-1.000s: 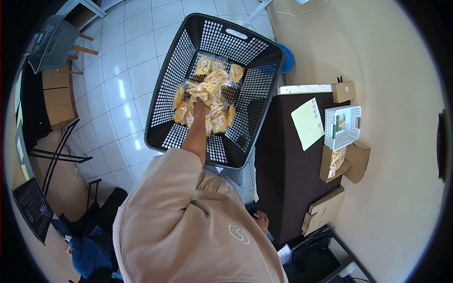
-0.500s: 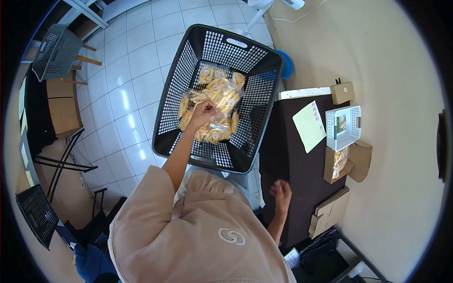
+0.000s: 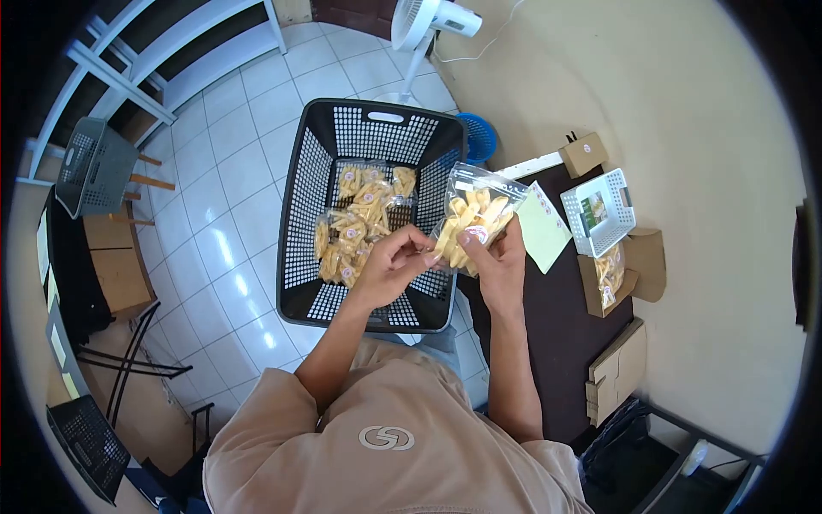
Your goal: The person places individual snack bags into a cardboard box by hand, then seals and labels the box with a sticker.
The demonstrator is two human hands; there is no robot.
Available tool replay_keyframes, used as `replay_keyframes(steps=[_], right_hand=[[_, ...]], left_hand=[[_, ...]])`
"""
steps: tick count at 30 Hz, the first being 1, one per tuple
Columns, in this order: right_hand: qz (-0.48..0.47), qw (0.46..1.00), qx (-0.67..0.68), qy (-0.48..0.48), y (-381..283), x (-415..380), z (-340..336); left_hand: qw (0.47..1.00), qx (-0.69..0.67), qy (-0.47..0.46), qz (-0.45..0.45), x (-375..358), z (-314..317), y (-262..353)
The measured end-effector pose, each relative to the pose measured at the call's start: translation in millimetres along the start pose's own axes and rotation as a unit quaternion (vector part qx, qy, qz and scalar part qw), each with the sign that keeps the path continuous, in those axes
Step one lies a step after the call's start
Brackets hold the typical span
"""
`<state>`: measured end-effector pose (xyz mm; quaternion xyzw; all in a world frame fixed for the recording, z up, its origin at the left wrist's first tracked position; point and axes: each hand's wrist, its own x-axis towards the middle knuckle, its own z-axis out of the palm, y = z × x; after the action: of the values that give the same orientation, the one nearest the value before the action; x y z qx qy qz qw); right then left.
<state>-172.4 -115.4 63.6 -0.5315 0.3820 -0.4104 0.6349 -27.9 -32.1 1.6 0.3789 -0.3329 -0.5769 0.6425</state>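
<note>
White glazed tiles [image 3: 231,180] cover the floor, where a black perforated plastic basket [image 3: 301,214] sits holding more clear packets of pale yellow chips [image 3: 355,224]. Just right of the basket stands a dark worktop [image 3: 556,308] against a cream wall [image 3: 685,103]; it carries a pale green sheet [image 3: 544,230], a small white basket [image 3: 599,212] and open brown cardboard boxes [image 3: 629,274]. Both hands are closed on one clear bag of chips [image 3: 473,218], held in the air over the basket's right rim: the left hand [image 3: 390,265] pinches its lower edge, the right hand [image 3: 498,261] grips it from beneath. A white pedestal fan [image 3: 424,21] stands at the far wall, and a grey crate [image 3: 94,167] rests on a wooden stand at the left.
</note>
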Motion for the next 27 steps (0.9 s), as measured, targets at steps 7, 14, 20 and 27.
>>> replay_keyframes(steps=[7,14,20,27], right_hand=[[0.006,0.997,-0.069,-0.040,-18,-16,-8],[0.015,0.998,-0.041,-0.037,-30,-34,-10],[0.037,0.997,-0.036,-0.055,-38,-43,-14],[0.069,0.992,0.032,-0.105,-40,-49,-21]], left_hand=[[1.000,0.012,0.013,0.001,23,28,38],[0.989,0.143,-0.026,0.027,34,40,42],[0.983,0.166,-0.009,0.070,28,48,46],[0.974,0.208,-0.040,0.081,22,48,52]])
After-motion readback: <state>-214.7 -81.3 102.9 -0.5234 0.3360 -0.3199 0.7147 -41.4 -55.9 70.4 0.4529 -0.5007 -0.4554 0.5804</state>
